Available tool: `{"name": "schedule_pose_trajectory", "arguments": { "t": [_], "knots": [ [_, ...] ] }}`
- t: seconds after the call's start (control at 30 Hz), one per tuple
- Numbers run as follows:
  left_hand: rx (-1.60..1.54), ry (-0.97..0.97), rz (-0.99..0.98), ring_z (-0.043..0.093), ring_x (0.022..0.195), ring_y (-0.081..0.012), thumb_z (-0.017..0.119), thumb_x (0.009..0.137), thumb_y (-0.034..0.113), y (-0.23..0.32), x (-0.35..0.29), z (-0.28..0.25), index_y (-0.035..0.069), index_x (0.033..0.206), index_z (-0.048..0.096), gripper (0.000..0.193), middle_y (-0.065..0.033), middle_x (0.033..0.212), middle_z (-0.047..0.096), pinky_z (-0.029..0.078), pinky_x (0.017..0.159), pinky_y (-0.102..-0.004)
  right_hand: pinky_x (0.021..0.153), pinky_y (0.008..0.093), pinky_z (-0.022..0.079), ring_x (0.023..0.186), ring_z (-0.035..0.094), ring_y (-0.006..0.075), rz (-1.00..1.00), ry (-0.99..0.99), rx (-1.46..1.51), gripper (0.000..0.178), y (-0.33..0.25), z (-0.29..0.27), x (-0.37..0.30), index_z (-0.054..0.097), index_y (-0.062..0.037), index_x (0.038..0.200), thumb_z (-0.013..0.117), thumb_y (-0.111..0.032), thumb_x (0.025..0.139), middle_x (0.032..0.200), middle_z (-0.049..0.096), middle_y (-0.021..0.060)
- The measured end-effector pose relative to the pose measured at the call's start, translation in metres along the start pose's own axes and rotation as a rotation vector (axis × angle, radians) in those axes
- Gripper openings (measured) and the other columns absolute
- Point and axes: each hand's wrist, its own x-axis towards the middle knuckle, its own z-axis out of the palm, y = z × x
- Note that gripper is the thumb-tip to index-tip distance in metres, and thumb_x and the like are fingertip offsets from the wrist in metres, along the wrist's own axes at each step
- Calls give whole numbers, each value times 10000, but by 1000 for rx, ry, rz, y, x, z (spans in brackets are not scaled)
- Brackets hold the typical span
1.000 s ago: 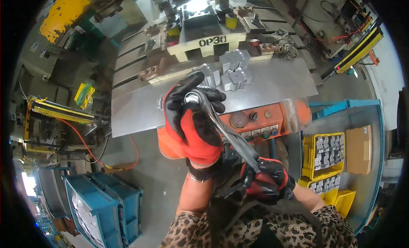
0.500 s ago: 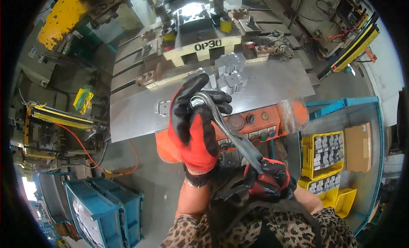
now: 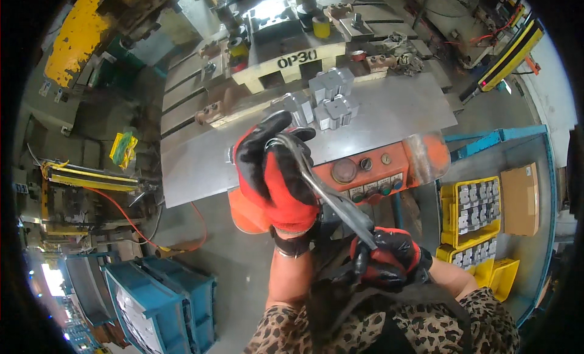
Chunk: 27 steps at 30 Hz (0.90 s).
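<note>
A long, curved grey metal arm with a ring-shaped end (image 3: 334, 199) slants across the middle, between my two gloved hands. My left hand (image 3: 277, 177), in a red and black glove, is curled round its upper, ringed end. Lower and to the right, my right hand (image 3: 389, 256) grips the other end close to my apron; its fingers partly hide that end. Just beyond my left hand, silver metal blocks (image 3: 336, 112) with stepped sides stand on a flat steel plate (image 3: 401, 111), two behind one another and a third partly hidden by the hand.
An orange control panel (image 3: 365, 171) with knobs and buttons lies under the plate's near edge. Behind it rises a press die with a cream bar (image 3: 289, 68). Yellow crates (image 3: 449, 217) of metal parts sit in a blue frame at right; blue bins (image 3: 146, 293) stand at lower left.
My left hand has turned slightly and its fingers are drawn in closer round the ringed end. The whole scene has shifted a little to the right as my head moved.
</note>
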Motion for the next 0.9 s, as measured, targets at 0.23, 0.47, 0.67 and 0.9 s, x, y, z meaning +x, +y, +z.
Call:
{"name": "schedule_pose_trajectory", "arguments": {
  "t": [0.23, 0.47, 0.67, 0.9],
  "knots": [
    [-476, -311, -360, 608, 808, -66, 512, 1197, 557, 11, 29, -32, -61, 1563, 663, 734, -134, 1164, 810, 437, 699, -224, 551, 348, 484, 577, 617, 194, 23, -163, 444, 581, -2, -22, 9, 751, 123, 1267, 611, -435, 1180, 802, 709, 129],
    [118, -419, -113, 761, 1096, -198, 747, 1098, 170, 12, 45, -42, -56, 1435, 752, 406, -130, 1218, 841, 574, 1054, -357, 568, 315, 486, 602, 611, 152, 65, -169, 428, 528, -16, -19, 12, 756, 94, 1286, 597, -402, 1201, 819, 703, 100],
    [373, -359, 66, 705, 900, -174, 723, 1121, 177, -1, 41, -42, -19, 1364, 789, 320, -99, 1132, 841, 589, 874, -337, 700, 320, 544, 790, 684, 159, -70, -85, 75, 442, -17, -15, 15, 760, 27, 1300, 573, -362, 1208, 995, 762, 111],
    [419, -245, 103, 632, 795, -120, 630, 1183, 139, -12, 31, -31, -9, 1276, 805, 247, -75, 1033, 821, 530, 749, -305, 539, 320, 478, 566, 593, 169, 96, -136, 354, 561, -18, -13, 18, 724, 100, 1307, 569, -431, 1214, 830, 697, 117]
  ]
}}
